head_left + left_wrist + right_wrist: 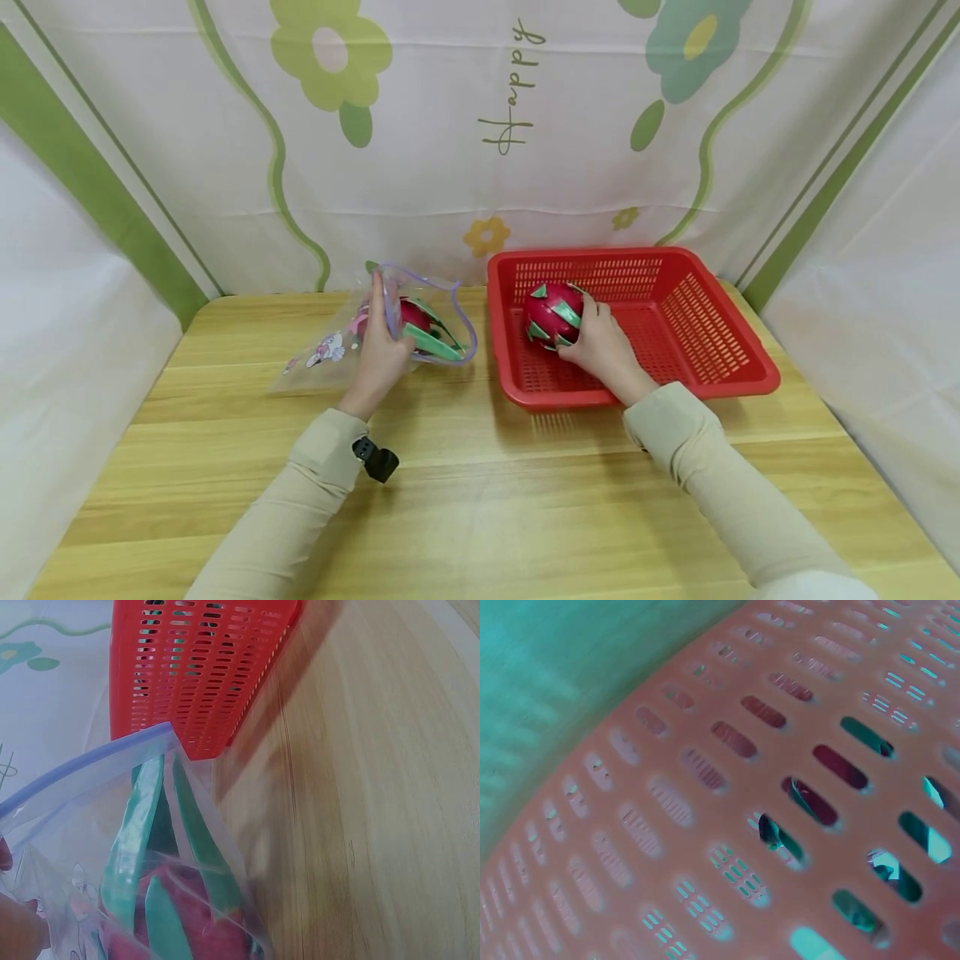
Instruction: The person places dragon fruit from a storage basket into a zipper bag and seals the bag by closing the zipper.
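Plainly, both hands are at work on a wooden worktop (465,508), each with a firm grip. The left hand (380,354) pinches the edge of a clear bag (345,358) near its mouth, thumb on one side and fingers on the other. The bag lies tilted on the left part of the worktop, its purple-edged opening gaping toward the basket, with a small cartoon print on its side. Inside it sits a dark pink dragon fruit (416,315), its long green scales reaching toward the mouth; the left wrist view shows them through the film, just short of the purple strip.

The right hand (602,343) grips a second dragon fruit, the red one (549,310), thumb on its near side and fingers on its far side. That fruit is within a red slotted basket (555,402), toward the basket's left end; whether it touches the bottom cannot be told. The right wrist view shows mostly blurred basket slots, with bits of red and green behind them.

The basket stands to the right of the bag. Both arms wear beige sleeves (327,454), and a black device (377,458) sits at the left wrist. Behind hangs a white floral curtain (427,167) lettered "Happy".
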Demonstrator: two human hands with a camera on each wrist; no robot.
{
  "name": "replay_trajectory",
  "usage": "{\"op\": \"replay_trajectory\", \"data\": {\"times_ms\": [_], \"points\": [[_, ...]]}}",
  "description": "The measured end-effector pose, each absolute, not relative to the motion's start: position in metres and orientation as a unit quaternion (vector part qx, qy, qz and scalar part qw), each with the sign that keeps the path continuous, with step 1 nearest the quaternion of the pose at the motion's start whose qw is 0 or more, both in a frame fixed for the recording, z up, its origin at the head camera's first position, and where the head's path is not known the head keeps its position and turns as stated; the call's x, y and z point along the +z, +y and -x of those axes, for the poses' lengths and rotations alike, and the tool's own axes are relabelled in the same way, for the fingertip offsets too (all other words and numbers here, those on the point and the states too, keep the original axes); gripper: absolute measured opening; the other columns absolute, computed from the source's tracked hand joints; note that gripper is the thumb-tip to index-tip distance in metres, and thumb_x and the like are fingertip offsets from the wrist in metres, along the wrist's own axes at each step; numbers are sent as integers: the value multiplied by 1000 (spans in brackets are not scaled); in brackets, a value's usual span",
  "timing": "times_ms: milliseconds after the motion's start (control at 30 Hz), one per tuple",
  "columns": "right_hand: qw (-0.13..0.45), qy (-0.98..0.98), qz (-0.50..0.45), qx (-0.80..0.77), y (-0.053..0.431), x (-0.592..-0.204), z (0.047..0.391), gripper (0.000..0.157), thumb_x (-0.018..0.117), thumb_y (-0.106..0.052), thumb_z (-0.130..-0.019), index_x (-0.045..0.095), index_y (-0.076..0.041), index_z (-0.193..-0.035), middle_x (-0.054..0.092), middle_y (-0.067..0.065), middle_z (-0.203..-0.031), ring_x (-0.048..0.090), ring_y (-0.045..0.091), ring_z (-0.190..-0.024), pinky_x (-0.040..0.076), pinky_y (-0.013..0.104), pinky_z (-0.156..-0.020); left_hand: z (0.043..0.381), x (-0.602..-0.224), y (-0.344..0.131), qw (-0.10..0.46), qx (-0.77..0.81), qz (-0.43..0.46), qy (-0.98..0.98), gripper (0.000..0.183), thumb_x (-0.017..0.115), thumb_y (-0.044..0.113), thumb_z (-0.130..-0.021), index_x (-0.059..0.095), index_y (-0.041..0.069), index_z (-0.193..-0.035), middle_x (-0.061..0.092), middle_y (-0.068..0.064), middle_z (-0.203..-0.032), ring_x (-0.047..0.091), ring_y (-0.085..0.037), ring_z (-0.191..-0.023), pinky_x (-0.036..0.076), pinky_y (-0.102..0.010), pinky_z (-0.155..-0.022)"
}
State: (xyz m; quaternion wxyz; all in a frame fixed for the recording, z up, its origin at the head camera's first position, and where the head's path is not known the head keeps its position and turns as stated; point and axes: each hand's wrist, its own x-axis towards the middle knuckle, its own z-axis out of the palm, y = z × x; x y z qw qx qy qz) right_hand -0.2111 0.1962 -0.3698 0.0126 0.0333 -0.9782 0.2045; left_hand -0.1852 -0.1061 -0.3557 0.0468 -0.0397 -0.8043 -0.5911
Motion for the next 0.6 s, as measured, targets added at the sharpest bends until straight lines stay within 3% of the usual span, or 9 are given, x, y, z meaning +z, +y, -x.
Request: {"op": "replay_trajectory", "data": {"times_ms": [200,300,400,467,600], "points": [[3,-979,-14,204,198,-367,210,85,75,-29,-77,31,9,-139,47,29,-129,52,44,-115,51,58,-90,185,-357,-107,45,-590,43,-805,106,46,-11,-76,-13,31,-152,-9,6,-162,1,-20,-150,47,-18,-71],[-4,-978,-1,208,200,-365,210,85,75,-30,-77,31,5,-142,45,28,-134,51,44,-117,50,59,-90,185,-357,-108,43,-595,45,-802,107,47,-12,-76,-14,31,-152,-10,7,-162,0,-20,-150,52,-28,-85],[-12,-976,2,219,201,-363,211,85,74,-29,-78,30,3,-144,40,30,-138,51,48,-116,49,61,-91,186,-357,-108,43,-600,46,-797,107,47,-13,-76,-14,32,-152,-11,8,-161,-1,-19,-150,45,-41,-105],[-16,-975,2,222,202,-363,212,86,73,-29,-78,29,3,-145,39,31,-139,51,48,-116,48,61,-92,186,-357,-108,41,-606,47,-793,108,47,-13,-75,-14,32,-152,-11,8,-161,-2,-19,-150,43,-46,-107],[-20,-976,1,216,203,-361,213,87,73,-30,-78,28,3,-145,46,28,-135,52,45,-116,48,59,-93,186,-356,-109,37,-608,46,-791,108,47,-14,-76,-14,32,-151,-11,9,-161,-3,-17,-150,43,-46,-106]]}}
